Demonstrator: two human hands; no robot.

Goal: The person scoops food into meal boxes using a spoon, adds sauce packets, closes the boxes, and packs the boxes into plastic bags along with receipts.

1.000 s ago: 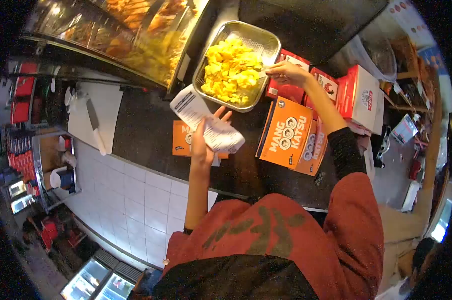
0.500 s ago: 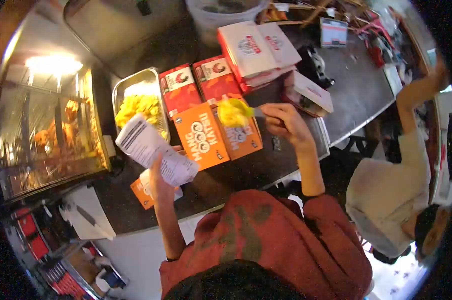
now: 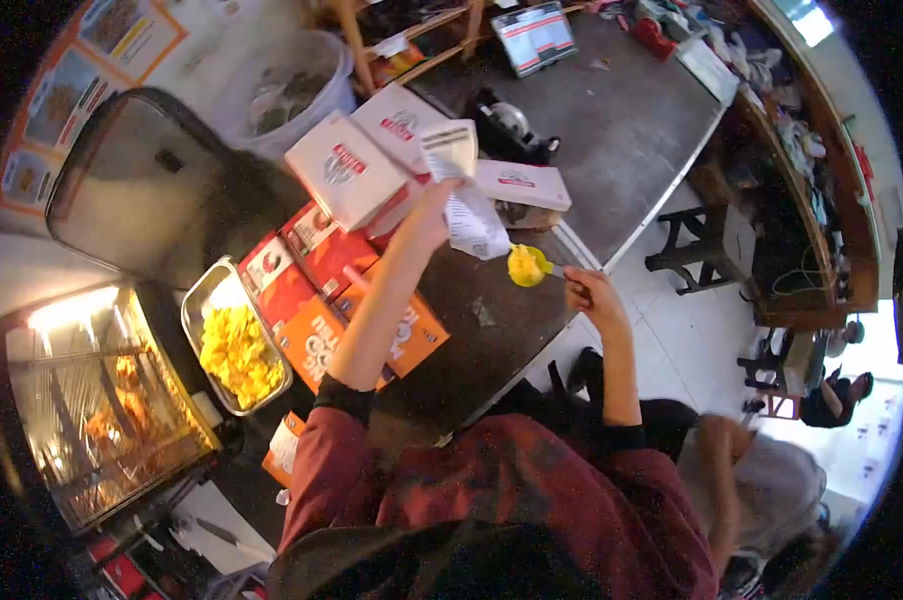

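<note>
Dark counter (image 3: 512,320): left hand (image 3: 430,218) holds paper (image 3: 475,225), right hand (image 3: 596,296) a (seemingly full) spoon (image 3: 546,264).

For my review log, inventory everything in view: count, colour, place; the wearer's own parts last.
Tray: one, silver, beside display case
Food pieces: uncounted, yellow, in tray
Display case: one, lit, lower left
Red boxes: two, beside tray
Orange boxes: three, around tray
Lidded boxes: at least three, white and red, beyond red boxes
Tub: one, translucent, top left
Knife: one, white-handled, bottom left
Counter: dark, centre
Shelf items: too small to count, top right
Other people: at least two, right
Printed paper: one, white, in left hand
Spoon: one, holding yellow food, in right hand
Left hand: one, bare, over lidded boxes
Right hand: one, bare, near counter edge
</note>
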